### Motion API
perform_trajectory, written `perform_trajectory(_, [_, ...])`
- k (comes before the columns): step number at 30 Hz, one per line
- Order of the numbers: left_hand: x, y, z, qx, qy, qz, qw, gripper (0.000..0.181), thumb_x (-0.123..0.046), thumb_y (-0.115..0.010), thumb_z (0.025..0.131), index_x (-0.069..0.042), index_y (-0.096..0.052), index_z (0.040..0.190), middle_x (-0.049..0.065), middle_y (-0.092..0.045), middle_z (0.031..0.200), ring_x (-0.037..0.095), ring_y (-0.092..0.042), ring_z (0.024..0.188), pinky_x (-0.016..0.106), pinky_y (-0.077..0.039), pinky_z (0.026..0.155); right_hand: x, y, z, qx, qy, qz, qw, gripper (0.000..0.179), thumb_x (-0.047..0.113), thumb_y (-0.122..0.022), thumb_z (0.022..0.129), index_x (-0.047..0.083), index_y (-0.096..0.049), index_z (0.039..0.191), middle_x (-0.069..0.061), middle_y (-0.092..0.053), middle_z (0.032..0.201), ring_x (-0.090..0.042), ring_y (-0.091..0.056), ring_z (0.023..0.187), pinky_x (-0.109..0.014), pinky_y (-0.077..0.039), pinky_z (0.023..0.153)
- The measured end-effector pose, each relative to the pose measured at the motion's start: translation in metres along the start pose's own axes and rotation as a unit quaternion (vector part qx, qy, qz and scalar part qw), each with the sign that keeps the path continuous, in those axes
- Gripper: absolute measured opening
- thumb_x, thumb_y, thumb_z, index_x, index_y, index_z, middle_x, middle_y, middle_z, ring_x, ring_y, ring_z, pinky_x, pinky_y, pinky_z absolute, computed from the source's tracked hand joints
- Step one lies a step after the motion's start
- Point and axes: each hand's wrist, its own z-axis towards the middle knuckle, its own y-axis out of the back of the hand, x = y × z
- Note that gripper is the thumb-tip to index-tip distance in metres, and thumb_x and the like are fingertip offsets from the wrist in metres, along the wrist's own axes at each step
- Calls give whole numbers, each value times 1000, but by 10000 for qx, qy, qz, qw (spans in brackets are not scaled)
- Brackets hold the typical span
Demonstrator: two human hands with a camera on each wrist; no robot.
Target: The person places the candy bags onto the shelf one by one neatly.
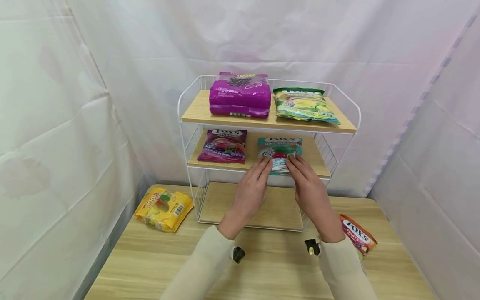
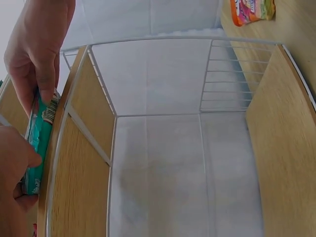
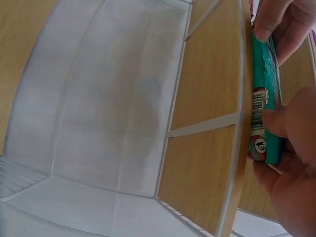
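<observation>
A teal Fox's mint blossom candy bag [image 1: 279,143] lies on the right part of the rack's middle shelf, at its front edge. My left hand [image 1: 252,189] pinches its left front corner, fingers on top and thumb at the near edge. The right hand [image 1: 312,188] grips the opposite corner the same way. In the left wrist view, the bag's teal edge [image 2: 43,131] rests along the shelf board between both hands. A barcode shows on the bag [image 3: 266,74] in the right wrist view. Left of it on that shelf lies a purple Fox's berries bag [image 1: 225,146].
The white wire rack [image 1: 183,141] has three wooden shelves. On top sit a purple grape candy bag [image 1: 240,96] and a green-yellow Fox's bag [image 1: 303,104]. A yellow mango candy bag [image 1: 165,208] lies on the table left; an orange-red Fox's fruits bag [image 1: 358,235] lies right, partly behind the forearm.
</observation>
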Motion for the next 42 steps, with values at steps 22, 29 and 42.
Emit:
perform_trajectory(22, [-8, 0, -18, -343, -397, 1, 9986, 44, -6, -59, 91, 7, -51, 132, 20, -49, 138, 35, -39, 133, 38, -30, 111, 28, 3, -28, -449, -258, -498, 9974, 49, -7, -65, 82, -11, -53, 129, -26, -52, 132, -41, -45, 126, -54, -37, 103])
perform_trajectory(29, [-7, -4, -23, -1, -176, 52, 9998, 48, -6, -59, 89, 6, -49, 135, 18, -47, 141, 34, -34, 136, 39, -25, 113, 27, -5, -33, -55, -490, -527, 9974, 57, -5, -65, 84, -10, -44, 136, -26, -46, 138, -41, -40, 130, -57, -34, 104])
perform_trajectory(42, [-11, -7, -18, 603, 10, 629, 9962, 54, -13, -58, 90, 4, -43, 139, 16, -41, 145, 33, -28, 139, 44, -24, 113, 18, -8, -29, -22, -710, -395, 9967, 50, -2, -64, 87, -9, -49, 134, -24, -48, 137, -39, -40, 131, -57, -29, 107])
